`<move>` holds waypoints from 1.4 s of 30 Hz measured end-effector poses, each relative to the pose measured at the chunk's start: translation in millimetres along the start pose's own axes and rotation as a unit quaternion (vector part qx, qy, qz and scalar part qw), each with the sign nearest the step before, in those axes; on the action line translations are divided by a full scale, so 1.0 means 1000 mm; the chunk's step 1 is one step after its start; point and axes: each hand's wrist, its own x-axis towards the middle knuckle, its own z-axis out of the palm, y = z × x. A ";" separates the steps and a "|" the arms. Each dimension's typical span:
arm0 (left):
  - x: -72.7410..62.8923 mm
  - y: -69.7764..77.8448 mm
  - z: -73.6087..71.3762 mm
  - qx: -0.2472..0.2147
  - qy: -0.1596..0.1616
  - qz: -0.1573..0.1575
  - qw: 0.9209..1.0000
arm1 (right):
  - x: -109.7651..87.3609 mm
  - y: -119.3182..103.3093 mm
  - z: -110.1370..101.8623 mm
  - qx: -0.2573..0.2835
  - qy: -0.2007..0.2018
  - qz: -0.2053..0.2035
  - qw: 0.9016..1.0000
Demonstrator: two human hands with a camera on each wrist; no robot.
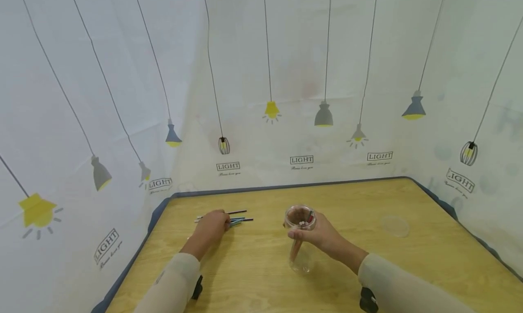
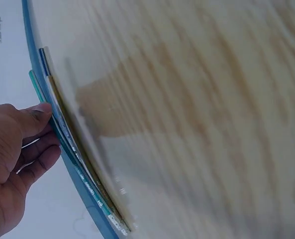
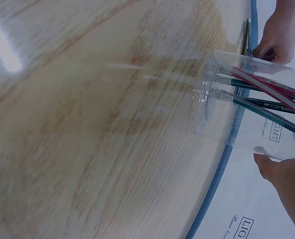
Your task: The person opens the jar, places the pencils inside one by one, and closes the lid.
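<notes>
My left hand [image 1: 211,227] is low at the left side of the table, thumb and fingertips pinching a green pencil [image 2: 77,162]. Right alongside it in the left wrist view lies a darker pencil with a blue end [image 2: 62,102]. More pencils [image 1: 241,219] show around that hand in the head view. My right hand [image 1: 323,237] grips a clear jar [image 1: 301,258] near its open mouth, thumb on the near side. Several green, red and dark pencils [image 3: 266,114] lean inside the jar, white eraser ends toward its base.
A clear round lid [image 1: 394,225] lies flat on the wood-grain table [image 1: 347,204], right of the jar. Blue edging runs along the table's back and sides, and a pale cloth wall [image 1: 253,54] printed with lamps stands behind it.
</notes>
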 end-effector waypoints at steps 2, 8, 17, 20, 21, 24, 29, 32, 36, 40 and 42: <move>0.000 0.001 -0.004 -0.003 0.009 -0.001 1.000 | -0.001 0.000 0.000 0.000 0.001 0.003 1.000; 0.005 0.008 -0.019 -0.016 0.032 -0.008 0.999 | -0.001 -0.001 0.001 -0.002 0.006 0.010 1.000; 0.003 0.017 -0.035 -0.042 0.051 0.019 0.998 | -0.002 -0.001 0.002 0.003 0.002 0.008 1.000; 0.003 0.018 -0.038 -0.053 0.053 0.021 0.997 | -0.002 -0.001 0.003 0.007 0.002 0.009 1.000; 0.003 0.018 -0.039 -0.058 0.054 0.022 0.997 | -0.002 -0.001 0.003 0.009 0.003 0.010 1.000; 0.003 0.019 -0.041 -0.075 0.060 0.025 0.995 | -0.002 0.000 0.003 0.013 0.004 0.009 1.000; 0.002 0.021 -0.048 -0.101 0.073 0.032 0.992 | -0.001 0.000 0.002 0.019 0.004 0.006 1.000; 0.000 0.026 -0.055 -0.126 0.079 0.036 0.988 | -0.001 0.000 0.002 0.019 0.003 0.004 1.000; 0.000 0.032 -0.065 -0.168 0.091 0.051 0.980 | -0.001 0.001 0.002 0.018 0.003 0.002 1.000; 0.000 0.041 -0.074 -0.216 0.095 0.059 0.970 | -0.001 0.001 0.002 0.015 0.004 0.000 1.000; 0.000 0.046 -0.080 -0.237 0.093 0.059 0.965 | -0.001 0.000 0.002 0.012 0.004 0.000 1.000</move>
